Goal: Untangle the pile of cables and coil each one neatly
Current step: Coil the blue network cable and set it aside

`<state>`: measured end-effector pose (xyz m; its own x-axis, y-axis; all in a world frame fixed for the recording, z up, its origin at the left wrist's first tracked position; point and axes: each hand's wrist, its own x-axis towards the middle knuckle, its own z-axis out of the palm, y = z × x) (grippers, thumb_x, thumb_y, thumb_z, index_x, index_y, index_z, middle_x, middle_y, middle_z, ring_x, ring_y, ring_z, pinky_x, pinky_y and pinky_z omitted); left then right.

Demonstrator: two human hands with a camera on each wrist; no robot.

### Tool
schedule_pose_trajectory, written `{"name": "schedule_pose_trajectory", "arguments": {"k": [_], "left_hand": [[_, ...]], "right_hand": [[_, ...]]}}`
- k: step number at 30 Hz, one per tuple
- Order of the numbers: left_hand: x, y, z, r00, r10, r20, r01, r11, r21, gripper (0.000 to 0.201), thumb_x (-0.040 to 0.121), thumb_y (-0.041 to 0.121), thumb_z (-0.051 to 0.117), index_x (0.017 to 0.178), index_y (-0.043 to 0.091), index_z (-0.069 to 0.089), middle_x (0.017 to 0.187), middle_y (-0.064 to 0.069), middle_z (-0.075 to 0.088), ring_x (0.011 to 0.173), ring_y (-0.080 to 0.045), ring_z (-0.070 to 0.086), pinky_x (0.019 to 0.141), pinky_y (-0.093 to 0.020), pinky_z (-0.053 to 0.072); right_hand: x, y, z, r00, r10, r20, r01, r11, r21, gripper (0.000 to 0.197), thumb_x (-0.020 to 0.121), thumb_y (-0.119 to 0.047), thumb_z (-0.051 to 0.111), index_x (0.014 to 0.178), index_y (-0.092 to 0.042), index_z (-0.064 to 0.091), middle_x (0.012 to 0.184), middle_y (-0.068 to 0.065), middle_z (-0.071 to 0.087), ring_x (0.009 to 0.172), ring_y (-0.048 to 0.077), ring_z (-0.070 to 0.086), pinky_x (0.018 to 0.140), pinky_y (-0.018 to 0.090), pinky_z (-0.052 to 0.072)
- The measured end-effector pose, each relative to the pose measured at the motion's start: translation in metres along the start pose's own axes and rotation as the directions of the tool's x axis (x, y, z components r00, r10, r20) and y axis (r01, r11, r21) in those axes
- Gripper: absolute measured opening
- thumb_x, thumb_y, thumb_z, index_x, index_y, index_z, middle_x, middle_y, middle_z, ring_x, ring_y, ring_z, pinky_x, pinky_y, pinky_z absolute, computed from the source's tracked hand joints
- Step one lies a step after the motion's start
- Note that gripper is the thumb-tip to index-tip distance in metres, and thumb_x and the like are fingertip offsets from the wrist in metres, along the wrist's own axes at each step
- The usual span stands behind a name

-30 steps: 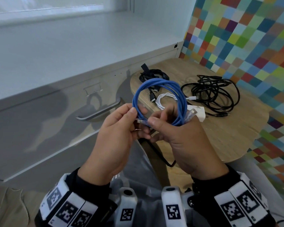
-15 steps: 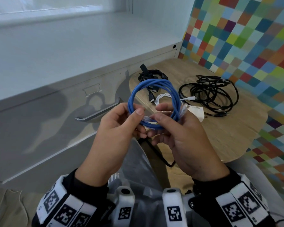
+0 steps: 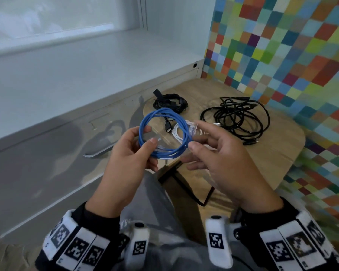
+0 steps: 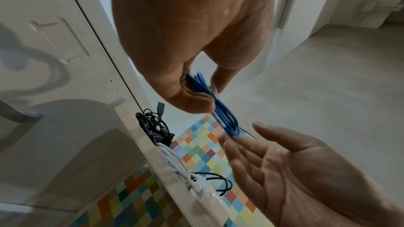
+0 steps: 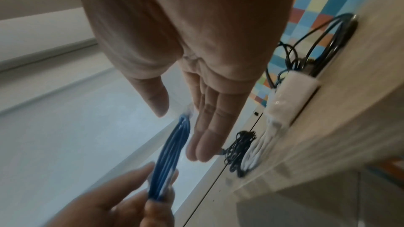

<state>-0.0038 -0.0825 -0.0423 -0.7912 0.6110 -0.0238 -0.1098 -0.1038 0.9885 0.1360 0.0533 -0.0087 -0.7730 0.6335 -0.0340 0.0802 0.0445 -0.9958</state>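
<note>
A blue network cable (image 3: 172, 153) is wound into a round coil and held up in front of me, above the near edge of the wooden table (image 3: 272, 153). My left hand (image 3: 147, 151) pinches the coil's lower left side between thumb and fingers. The same pinch shows in the left wrist view, on the blue cable (image 4: 225, 118). My right hand (image 3: 197, 135) is open beside the coil's right side, where a clear plug (image 3: 192, 131) sticks out. In the right wrist view its straight fingers (image 5: 205, 135) lie alongside the blue cable (image 5: 172, 149).
On the table lie a small black coiled cable (image 3: 170, 103), a white cable (image 3: 177, 132) and a loose black tangle (image 3: 237, 118). A black lead (image 3: 192, 194) hangs off the front edge. A grey drawer front with a handle (image 3: 96, 153) stands left.
My right hand has let go of the blue coil and spread its fingers. The left hand now holds the coil alone, a little lower and further left.
</note>
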Motion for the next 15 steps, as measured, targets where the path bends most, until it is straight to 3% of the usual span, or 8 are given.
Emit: {"name": "schedule_pose_trajectory", "arguments": {"k": [4,8,12,15], "left_hand": [[0.01,0.001,0.014,0.992,-0.042,0.117,0.018,0.98,0.199,0.022,0.1,0.014,0.064,0.12,0.024,0.068,0.079,-0.006,0.064,0.061,-0.021,0.057,0.058,-0.036,0.055],[0.013,0.001,0.041,0.946,-0.098,0.308,-0.049,0.899,0.436,0.021,0.101,0.022,0.063,0.119,0.03,0.069,0.073,-0.012,0.068,0.059,-0.022,0.063,0.065,-0.047,0.061],[0.013,-0.001,0.074,0.87,-0.153,0.469,-0.166,0.804,0.57,0.018,0.101,0.029,0.062,0.117,0.035,0.066,0.085,-0.015,0.072,0.064,-0.029,0.069,0.062,-0.043,0.062],[0.018,-0.006,0.093,0.854,-0.114,0.508,-0.283,0.717,0.637,0.034,0.097,0.036,0.066,0.13,0.032,0.061,0.11,-0.004,0.066,0.07,-0.016,0.07,0.067,-0.039,0.063]], "right_hand": [[0.003,0.004,-0.038,0.998,0.044,-0.041,-0.05,0.989,-0.141,0.039,0.098,-0.02,0.068,0.133,-0.037,0.061,0.112,-0.005,0.071,0.088,0.017,0.077,0.073,0.048,0.065],[0.006,0.005,-0.076,0.981,0.044,-0.189,-0.065,0.992,-0.104,0.027,0.099,-0.023,0.065,0.121,-0.038,0.065,0.113,-0.006,0.073,0.088,0.015,0.077,0.067,0.045,0.065],[0.005,0.008,-0.103,0.947,0.037,-0.318,-0.073,0.992,-0.104,0.021,0.099,-0.026,0.066,0.118,-0.036,0.067,0.111,-0.007,0.071,0.091,0.013,0.074,0.063,0.04,0.065],[0.002,0.011,-0.116,0.939,0.035,-0.341,-0.083,0.989,-0.126,0.015,0.099,-0.028,0.066,0.111,-0.036,0.069,0.109,-0.007,0.069,0.091,0.012,0.072,0.063,0.037,0.065]]}}
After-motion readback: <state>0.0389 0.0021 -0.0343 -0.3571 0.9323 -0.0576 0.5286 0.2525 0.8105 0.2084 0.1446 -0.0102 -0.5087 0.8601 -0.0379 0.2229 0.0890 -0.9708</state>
